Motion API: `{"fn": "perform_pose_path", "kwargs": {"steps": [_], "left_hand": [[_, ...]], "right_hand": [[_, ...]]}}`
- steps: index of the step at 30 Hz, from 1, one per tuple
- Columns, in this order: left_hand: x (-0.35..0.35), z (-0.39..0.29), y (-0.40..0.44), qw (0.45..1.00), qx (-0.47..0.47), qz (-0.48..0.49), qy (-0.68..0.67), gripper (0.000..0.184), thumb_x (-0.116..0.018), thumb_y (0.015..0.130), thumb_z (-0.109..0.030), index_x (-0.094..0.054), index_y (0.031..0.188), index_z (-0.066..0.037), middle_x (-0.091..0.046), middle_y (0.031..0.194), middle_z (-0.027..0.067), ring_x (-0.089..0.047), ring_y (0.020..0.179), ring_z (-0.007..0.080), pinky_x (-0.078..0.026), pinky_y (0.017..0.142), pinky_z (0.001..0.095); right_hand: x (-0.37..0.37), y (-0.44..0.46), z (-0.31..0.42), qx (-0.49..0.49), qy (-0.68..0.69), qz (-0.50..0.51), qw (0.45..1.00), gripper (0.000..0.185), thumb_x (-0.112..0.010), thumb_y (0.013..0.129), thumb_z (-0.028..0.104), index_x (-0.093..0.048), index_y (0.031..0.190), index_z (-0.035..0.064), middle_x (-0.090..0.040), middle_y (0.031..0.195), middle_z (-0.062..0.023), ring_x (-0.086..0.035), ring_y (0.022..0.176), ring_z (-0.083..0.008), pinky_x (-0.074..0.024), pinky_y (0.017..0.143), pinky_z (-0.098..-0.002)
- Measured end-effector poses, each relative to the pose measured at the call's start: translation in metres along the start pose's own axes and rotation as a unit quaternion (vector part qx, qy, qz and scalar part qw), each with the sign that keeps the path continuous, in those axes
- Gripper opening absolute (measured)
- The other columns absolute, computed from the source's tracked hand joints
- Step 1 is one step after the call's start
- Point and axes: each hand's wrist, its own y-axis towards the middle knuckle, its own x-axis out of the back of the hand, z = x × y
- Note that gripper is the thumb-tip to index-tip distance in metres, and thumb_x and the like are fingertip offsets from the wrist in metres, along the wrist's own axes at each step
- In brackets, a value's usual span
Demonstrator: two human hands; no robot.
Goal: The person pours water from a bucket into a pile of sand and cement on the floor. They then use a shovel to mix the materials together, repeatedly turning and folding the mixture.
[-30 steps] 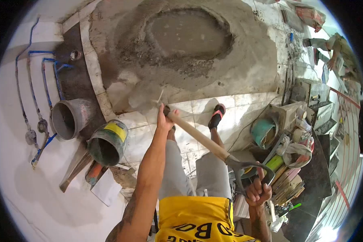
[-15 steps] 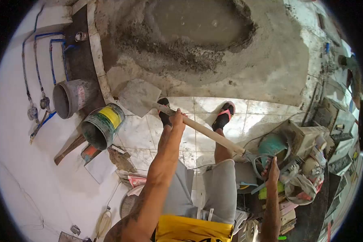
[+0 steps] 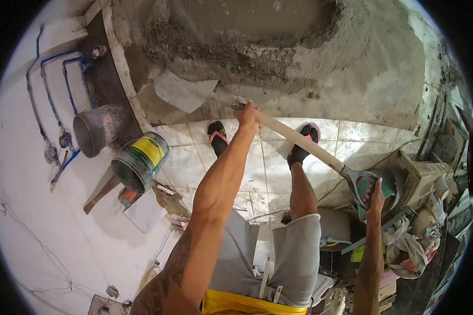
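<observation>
My left hand (image 3: pixel 248 116) is wrapped round the lower part of the wooden shaft of a shovel (image 3: pixel 302 140). At the other end of the shaft, my right hand (image 3: pixel 373 196) grips the grey D-shaped handle. The shovel slants from upper left to lower right across my legs. A pale, flat blade-like shape (image 3: pixel 185 92) lies over the wet grey mix left of my left hand; its join to the shaft is hard to make out. Beyond it, a heap of grey mortar (image 3: pixel 236 65) rings a pool of murky water (image 3: pixel 263 16).
Two buckets, one grey (image 3: pixel 89 134) and one with a yellow band (image 3: pixel 142 163), lie tipped at the left near blue pipes (image 3: pixel 67 63). My feet stand on white tiles (image 3: pixel 247 173). Boxes (image 3: pixel 418 176), bags (image 3: pixel 407 254) and a teal container (image 3: pixel 386 189) crowd the right side.
The shovel and both my hands have moved to the right in view, with the blade now over the mix's near edge. My view has shifted, and the pool sits higher.
</observation>
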Motion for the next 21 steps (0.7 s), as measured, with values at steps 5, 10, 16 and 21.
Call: {"fn": "perform_pose_path", "kwargs": {"steps": [5,10,16,21], "left_hand": [[-0.01,-0.006,-0.042,0.999,-0.014,0.01,-0.037,0.021,-0.06,0.09,-0.009,-0.045,0.1,-0.001,-0.05,0.086,0.0094,-0.054,0.072,0.0217,-0.052,0.066,0.0396],[-0.012,-0.008,-0.064,0.996,-0.056,0.073,0.014,0.021,-0.06,0.089,-0.007,-0.045,0.098,0.003,-0.053,0.089,0.0126,-0.058,0.074,0.024,-0.053,0.064,0.0388],[-0.025,-0.031,-0.107,0.995,-0.057,0.073,0.027,0.025,-0.061,0.088,-0.009,-0.045,0.1,0.007,-0.053,0.094,0.0154,-0.06,0.076,0.0264,-0.054,0.066,0.0397],[-0.024,-0.05,-0.124,0.99,-0.052,0.123,0.037,0.027,-0.061,0.086,-0.008,-0.045,0.1,0.008,-0.053,0.095,0.0166,-0.06,0.077,0.0275,-0.054,0.064,0.04]], "right_hand": [[0.021,-0.016,0.02,-0.007,-0.014,-0.031,0.999,0.054,-0.057,0.089,0.055,-0.059,0.103,0.0029,-0.045,0.064,0.0011,-0.041,0.049,-0.0087,-0.0352,0.043,-0.0249],[0.048,-0.034,0.027,-0.037,0.003,-0.008,0.999,0.053,-0.059,0.087,0.054,-0.06,0.1,0.0026,-0.046,0.063,0.0006,-0.041,0.048,-0.0082,-0.0354,0.042,-0.0249],[0.06,-0.054,0.028,-0.062,-0.001,-0.012,0.998,0.05,-0.062,0.088,0.05,-0.059,0.099,0.0015,-0.047,0.062,0.0021,-0.042,0.048,-0.0071,-0.0361,0.043,-0.0243],[0.068,-0.059,0.015,-0.117,0.064,0.035,0.99,0.048,-0.059,0.09,0.048,-0.059,0.099,0.0005,-0.046,0.061,0.0034,-0.042,0.044,-0.0064,-0.0373,0.038,-0.0226]]}}
